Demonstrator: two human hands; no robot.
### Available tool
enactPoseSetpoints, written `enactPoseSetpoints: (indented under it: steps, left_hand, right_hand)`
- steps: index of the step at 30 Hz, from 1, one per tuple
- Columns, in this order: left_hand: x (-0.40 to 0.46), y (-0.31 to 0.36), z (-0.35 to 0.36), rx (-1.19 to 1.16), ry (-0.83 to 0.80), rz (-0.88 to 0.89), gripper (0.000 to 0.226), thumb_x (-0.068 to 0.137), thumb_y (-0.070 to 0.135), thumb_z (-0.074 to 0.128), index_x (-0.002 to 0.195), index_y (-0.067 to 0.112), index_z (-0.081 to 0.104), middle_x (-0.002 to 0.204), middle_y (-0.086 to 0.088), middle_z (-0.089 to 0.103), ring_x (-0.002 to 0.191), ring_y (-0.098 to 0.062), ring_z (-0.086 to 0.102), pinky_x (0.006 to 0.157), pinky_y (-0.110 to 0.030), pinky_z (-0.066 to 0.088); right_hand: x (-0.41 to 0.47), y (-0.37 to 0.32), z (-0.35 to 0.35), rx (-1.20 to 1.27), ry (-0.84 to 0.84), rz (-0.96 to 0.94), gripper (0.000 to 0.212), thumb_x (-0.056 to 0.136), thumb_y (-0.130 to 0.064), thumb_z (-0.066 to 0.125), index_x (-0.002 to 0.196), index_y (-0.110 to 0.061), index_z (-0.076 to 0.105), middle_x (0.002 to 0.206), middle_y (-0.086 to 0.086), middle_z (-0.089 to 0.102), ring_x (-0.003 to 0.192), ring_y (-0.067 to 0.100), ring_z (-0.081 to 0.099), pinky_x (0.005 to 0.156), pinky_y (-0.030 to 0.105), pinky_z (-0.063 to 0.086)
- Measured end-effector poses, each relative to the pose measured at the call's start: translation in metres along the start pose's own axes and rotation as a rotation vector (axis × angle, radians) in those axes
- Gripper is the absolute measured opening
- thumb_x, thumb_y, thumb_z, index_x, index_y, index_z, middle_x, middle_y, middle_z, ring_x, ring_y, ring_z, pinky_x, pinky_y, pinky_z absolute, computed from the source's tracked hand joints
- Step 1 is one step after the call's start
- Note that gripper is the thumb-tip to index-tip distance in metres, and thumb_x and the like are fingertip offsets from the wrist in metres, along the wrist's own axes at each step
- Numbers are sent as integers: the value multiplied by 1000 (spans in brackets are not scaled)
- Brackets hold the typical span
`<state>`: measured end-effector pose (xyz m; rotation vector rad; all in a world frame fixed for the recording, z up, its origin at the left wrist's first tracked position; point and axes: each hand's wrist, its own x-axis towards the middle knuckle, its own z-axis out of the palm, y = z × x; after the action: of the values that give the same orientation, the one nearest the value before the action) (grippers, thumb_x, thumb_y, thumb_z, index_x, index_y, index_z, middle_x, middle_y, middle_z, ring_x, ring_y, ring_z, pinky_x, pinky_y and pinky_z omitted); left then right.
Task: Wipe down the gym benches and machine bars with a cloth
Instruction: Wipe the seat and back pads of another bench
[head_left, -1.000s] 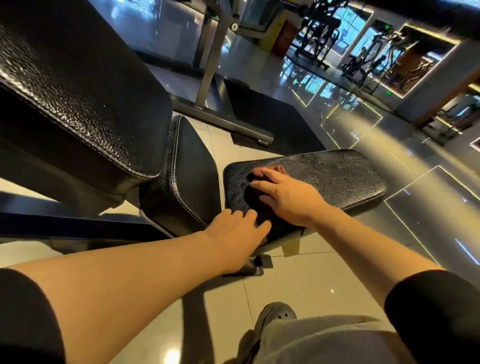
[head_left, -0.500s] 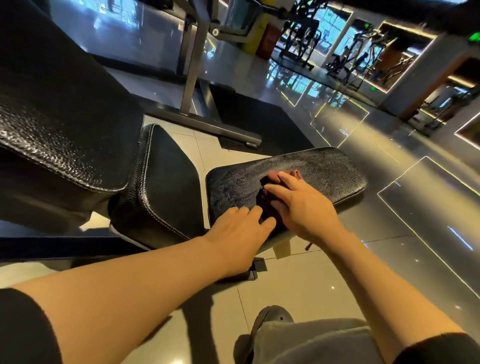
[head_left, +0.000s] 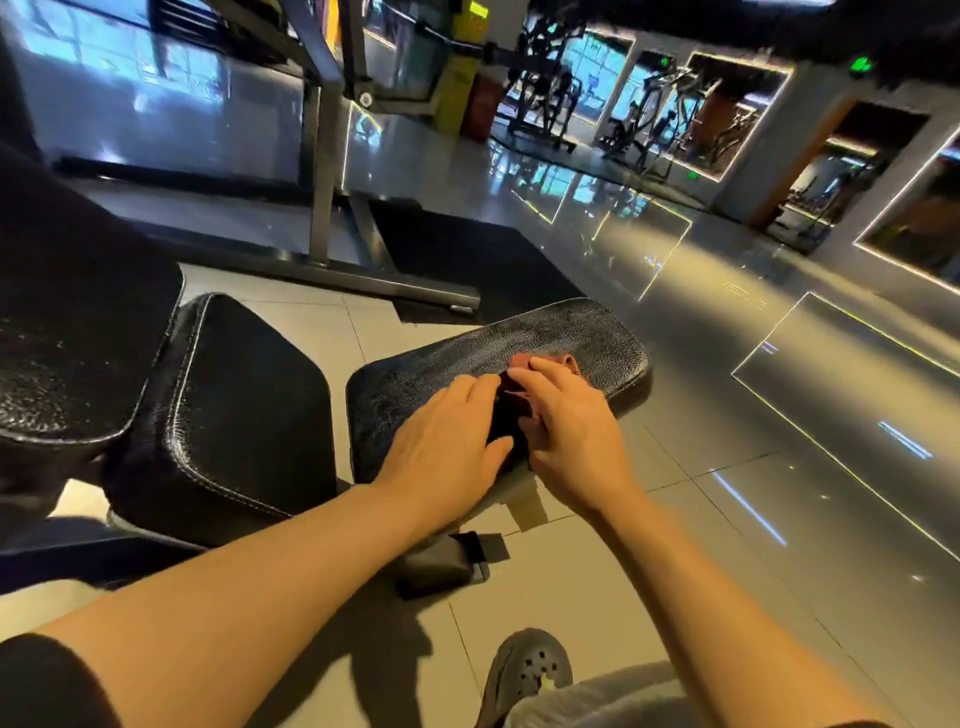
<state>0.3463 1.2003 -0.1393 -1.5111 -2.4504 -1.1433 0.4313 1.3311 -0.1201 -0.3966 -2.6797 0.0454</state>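
Cloth (head_left: 540, 366): a reddish-brown rag lies on the small black pad, mostly hidden under the fingers; only its far edge shows clearly.
Small pad (head_left: 597, 338): black, grainy vinyl, low and roughly level, sitting to the right of the seat cushion; this is the surface under the cloth now.
Right hand (head_left: 571, 431): lies palm-down on the cloth with fingers stretched forward, pressing it flat to the pad; whether the thumb tucks round the fabric cannot be told.
Left hand (head_left: 447, 441): lies flat on the near left part of the same pad, fingers straight, its fingertips at the edge of the cloth and close beside the right hand; it looks to be steadying the pad or helping push.
Seat cushion (head_left: 234, 410): black, tilted, just left of the small pad and not touched by either hand.
Back pad (head_left: 78, 322): large black pad at far left, also untouched.
Machine frame (head_left: 322, 171): grey steel upright and floor bar behind the pads, well apart from the hands.
Progress: judged early to middle; one pad is being wiped, nothing shows whether the other cushions are clean, and the bars appear still to be done.
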Motion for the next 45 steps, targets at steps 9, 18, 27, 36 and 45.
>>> enactPoseSetpoints:
  steps: [9,18,27,36,45]
  left_hand:
    - [14,2,-1,-730,15,-385,39,89,11,65,121,28,50,118,2,63,96,-7,63,82,-21,53]
    - [6,-1,22,-428,268,-360,28,84,-5,59,84,23,61,95,0,61,87,-11,60,78,-22,53]
    - [14,-10,-7,-647,417,-612,15,96,6,52,98,17,62,92,-3,65,87,-16,63,68,-23,54]
    - [4,-13,-42,-704,418,-522,15,91,5,61,95,17,68,91,-1,69,85,-11,68,77,-28,58]
    - [-7,-37,-88,-352,402,-382,28,92,0,51,98,17,72,97,3,69,92,-10,61,84,-24,47]
  right_hand:
    - [25,-23,3,569,126,254,54,87,10,54,133,-19,56,117,-6,59,112,6,54,91,10,40]
    - [27,-13,-1,617,221,284,36,89,5,57,109,-24,64,118,-7,54,100,2,54,87,16,48]
    - [7,-8,3,255,-45,22,52,71,-55,78,113,-27,67,120,-12,51,112,7,43,92,26,40]
    - [18,-37,3,530,47,39,3,86,-21,70,86,-23,70,84,-8,65,80,9,60,78,33,52]
    - [32,-41,-14,997,58,271,23,99,-20,51,80,-22,65,73,-13,61,71,4,55,69,26,40]
